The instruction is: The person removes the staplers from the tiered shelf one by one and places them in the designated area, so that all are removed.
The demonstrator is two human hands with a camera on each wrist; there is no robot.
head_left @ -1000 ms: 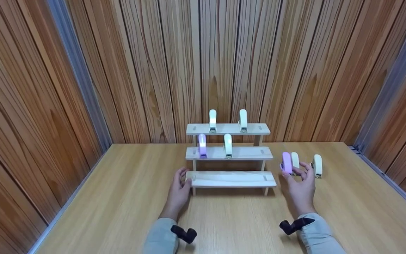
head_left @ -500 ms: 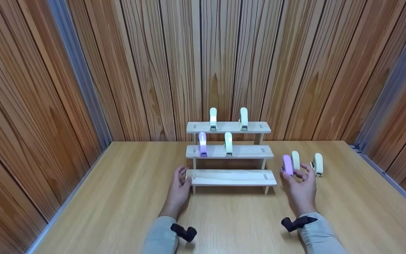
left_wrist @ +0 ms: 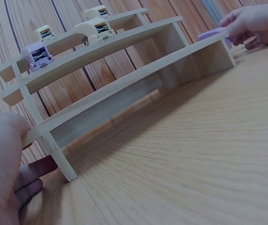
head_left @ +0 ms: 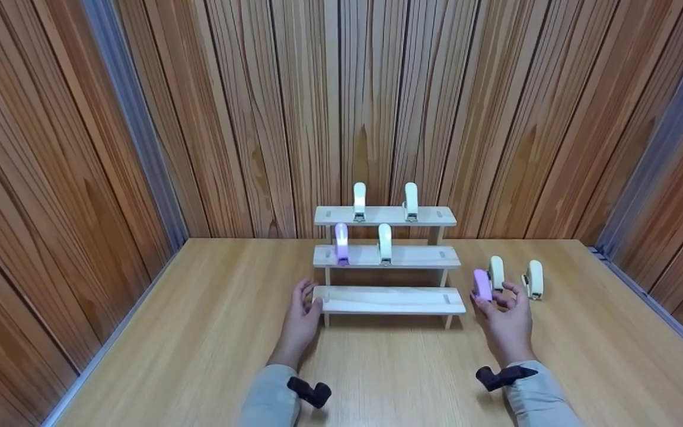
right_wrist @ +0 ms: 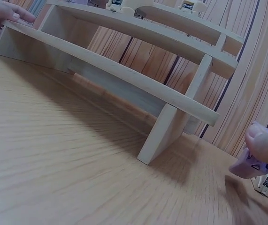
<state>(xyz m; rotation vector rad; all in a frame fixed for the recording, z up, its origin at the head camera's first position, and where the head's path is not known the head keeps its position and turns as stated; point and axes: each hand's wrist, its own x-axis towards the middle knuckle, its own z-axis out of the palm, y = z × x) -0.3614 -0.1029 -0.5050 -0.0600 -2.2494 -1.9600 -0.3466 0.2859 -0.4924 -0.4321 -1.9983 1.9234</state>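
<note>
My right hand (head_left: pixel 508 325) pinches a purple stapler (head_left: pixel 482 285) between thumb and fingers, to the right of the three-tier wooden shelf (head_left: pixel 392 300). In the right wrist view that purple stapler (right_wrist: pixel 248 165) is tilted, with its shadow on the table below. A cream stapler (head_left: pixel 497 273) stands just behind it, and another cream stapler (head_left: pixel 535 279) is farther right. My left hand (head_left: pixel 301 323) holds the left end of the lowest tier. In the left wrist view the thumb lies at the board's end and fingers (left_wrist: pixel 33 171) reach behind the leg.
On the middle tier stand a purple stapler (head_left: pixel 341 244) and a pale stapler (head_left: pixel 384 244). The top tier carries two more pale staplers, one left (head_left: pixel 359 203) and one right (head_left: pixel 411 203). Wood-patterned walls (head_left: pixel 365 107) enclose the wooden table (head_left: pixel 199 356).
The purple stapler in my right hand has moved toward me, away from the cream stapler behind it. My left hand stays at the shelf's end.
</note>
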